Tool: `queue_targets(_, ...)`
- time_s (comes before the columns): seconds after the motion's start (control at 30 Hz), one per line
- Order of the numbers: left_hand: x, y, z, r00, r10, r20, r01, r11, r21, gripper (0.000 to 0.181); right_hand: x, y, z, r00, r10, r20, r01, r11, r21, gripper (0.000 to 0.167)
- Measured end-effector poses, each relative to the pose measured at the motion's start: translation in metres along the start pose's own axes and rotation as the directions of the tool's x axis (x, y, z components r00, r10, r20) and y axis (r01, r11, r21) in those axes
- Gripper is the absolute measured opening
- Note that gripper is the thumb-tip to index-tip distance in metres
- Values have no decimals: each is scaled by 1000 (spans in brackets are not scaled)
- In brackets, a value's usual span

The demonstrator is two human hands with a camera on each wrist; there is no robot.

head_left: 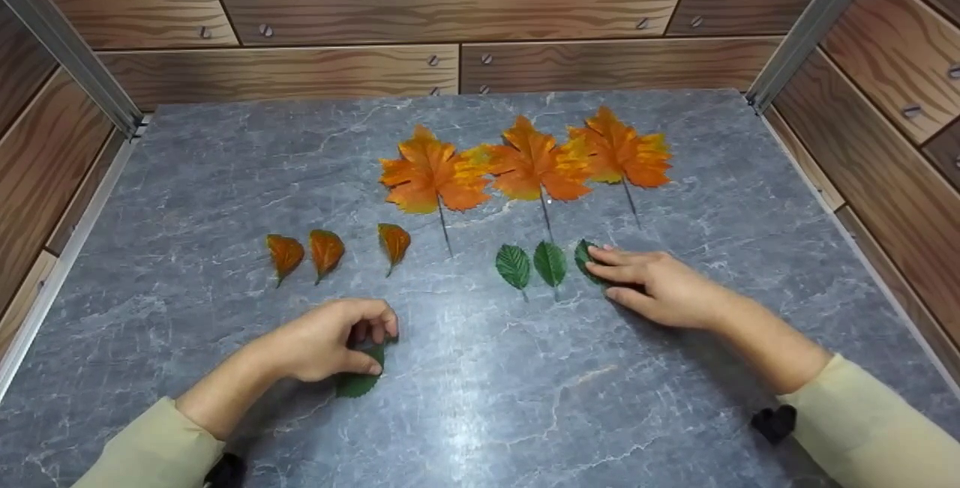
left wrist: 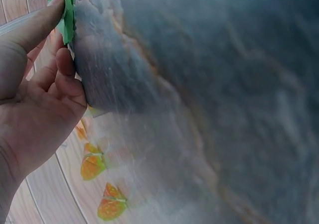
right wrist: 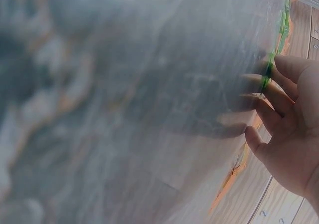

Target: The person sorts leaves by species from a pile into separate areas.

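Observation:
My left hand (head_left: 330,342) pinches a green leaf (head_left: 361,377) between thumb and curled fingers, low over the front left of the table. In the left wrist view this leaf (left wrist: 68,17) shows edge-on at the thumb tip. My right hand (head_left: 664,289) rests its extended fingers on another green leaf (head_left: 583,257), partly covering it; the right wrist view shows that leaf (right wrist: 265,77) under the fingertips. Two more green leaves, a middle one (head_left: 550,264) and a left one (head_left: 513,267), lie beside it in a row.
Three large orange maple leaves, left (head_left: 435,173), middle (head_left: 538,162) and right (head_left: 621,151), lie with stems towards me at the back. Three small orange-brown leaves (head_left: 285,254) lie in a row at the left. Wood-patterned walls (head_left: 450,4) enclose the grey marbled table (head_left: 225,166).

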State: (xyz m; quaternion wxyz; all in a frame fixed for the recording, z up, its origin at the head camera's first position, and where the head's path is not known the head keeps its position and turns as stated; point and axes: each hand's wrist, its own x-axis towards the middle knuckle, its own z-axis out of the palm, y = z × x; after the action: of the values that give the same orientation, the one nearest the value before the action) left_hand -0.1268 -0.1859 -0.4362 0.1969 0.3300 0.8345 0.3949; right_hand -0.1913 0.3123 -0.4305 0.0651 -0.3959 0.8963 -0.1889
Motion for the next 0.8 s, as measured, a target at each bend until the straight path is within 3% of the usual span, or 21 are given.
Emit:
queue_targets(0.37, 0, 1, -2, 1000, -21, 17, 22, 999, -29, 24, 0, 1, 0, 1000, 10, 13, -10, 1000, 5, 47)
queue_targets(0.57, 1, 4, -3, 998, -67, -17, 66, 995, -80, 17, 0, 1, -1, 1000, 20, 24, -20, 1000, 4, 47)
queue_targets(0.8, 6, 4, -8, 995, -79, -60, 71, 988, -136, 19, 0, 1, -1, 1000, 21, 23, -21, 1000, -5, 48)
